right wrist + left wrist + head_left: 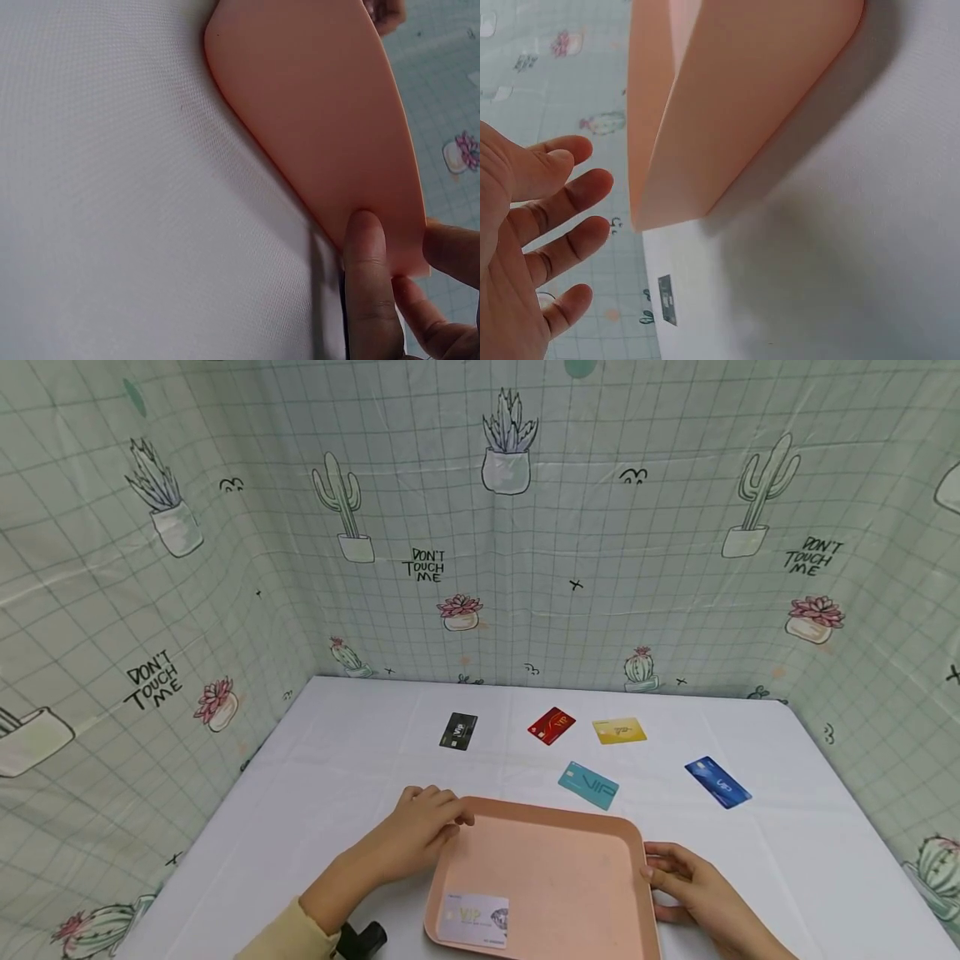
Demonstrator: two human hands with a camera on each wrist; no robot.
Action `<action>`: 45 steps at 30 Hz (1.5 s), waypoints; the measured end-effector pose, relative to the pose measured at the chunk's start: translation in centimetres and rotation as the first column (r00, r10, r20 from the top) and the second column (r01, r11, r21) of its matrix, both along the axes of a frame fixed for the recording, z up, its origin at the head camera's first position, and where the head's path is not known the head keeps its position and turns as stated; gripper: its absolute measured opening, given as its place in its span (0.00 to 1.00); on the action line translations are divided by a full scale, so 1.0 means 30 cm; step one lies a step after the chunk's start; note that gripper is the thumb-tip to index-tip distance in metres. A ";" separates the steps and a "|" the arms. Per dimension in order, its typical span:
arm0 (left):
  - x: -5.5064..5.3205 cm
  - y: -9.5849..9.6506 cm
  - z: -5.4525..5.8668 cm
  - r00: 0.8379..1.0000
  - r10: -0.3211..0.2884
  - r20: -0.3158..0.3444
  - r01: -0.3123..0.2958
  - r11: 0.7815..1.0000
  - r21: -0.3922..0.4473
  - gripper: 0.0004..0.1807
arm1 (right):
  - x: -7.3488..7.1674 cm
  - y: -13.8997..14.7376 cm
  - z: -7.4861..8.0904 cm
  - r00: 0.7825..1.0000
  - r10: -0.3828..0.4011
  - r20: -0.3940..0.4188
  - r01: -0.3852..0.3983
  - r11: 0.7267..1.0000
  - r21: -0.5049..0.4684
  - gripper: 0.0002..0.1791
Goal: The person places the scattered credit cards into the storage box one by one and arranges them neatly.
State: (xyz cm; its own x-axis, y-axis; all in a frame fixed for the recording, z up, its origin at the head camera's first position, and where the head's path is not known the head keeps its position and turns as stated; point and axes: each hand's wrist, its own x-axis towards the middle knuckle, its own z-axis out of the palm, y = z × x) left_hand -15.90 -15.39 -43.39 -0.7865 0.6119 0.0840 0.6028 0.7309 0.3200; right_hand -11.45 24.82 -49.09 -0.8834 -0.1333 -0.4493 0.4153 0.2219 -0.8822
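Note:
A shallow pink tray [555,893] with rounded corners lies on the white table near its front. Inside its front left corner is a white VIP card [474,920]. My left hand [423,827] is at the tray's far left corner; in the left wrist view its loosely bent fingers [570,199] stand apart from the tray wall [735,90]. On the other side, my right hand [693,889] grips the tray's right edge, thumb over the rim. The right wrist view shows one finger [367,262] flat against the outer wall [315,105].
Beyond the tray, several cards lie spread on the table: black [458,732], red [552,726], yellow [619,731], teal [589,785] and blue [717,782]. A patterned cloth [570,535] hangs behind and at both sides. A black object [363,941] shows beside the left sleeve.

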 end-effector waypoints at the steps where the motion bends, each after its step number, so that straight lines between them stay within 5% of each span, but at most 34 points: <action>1: -0.001 -0.002 0.002 1.000 0.002 0.000 -0.002 1.000 0.003 0.08 | 0.000 0.001 0.000 1.000 -0.001 0.000 0.001 1.000 0.001 0.39; 26: -0.082 -0.053 -0.017 0.994 0.089 -0.059 -0.081 0.988 0.135 0.08 | 0.000 0.001 0.001 0.999 0.032 -0.025 -0.032 0.999 -0.021 0.39; 45: -0.174 -0.047 -0.053 0.977 0.212 0.029 -0.213 0.961 0.174 0.08 | 0.001 0.005 0.003 0.999 0.031 -0.021 -0.031 0.999 -0.020 0.39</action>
State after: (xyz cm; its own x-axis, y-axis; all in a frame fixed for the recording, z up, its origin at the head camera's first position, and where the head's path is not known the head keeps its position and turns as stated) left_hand -21.12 -16.80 -44.98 -0.8981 0.4070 0.1667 0.4360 0.7737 0.4597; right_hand -11.40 24.98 -48.99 -0.8879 -0.1697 -0.4276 0.3898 0.2164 -0.8951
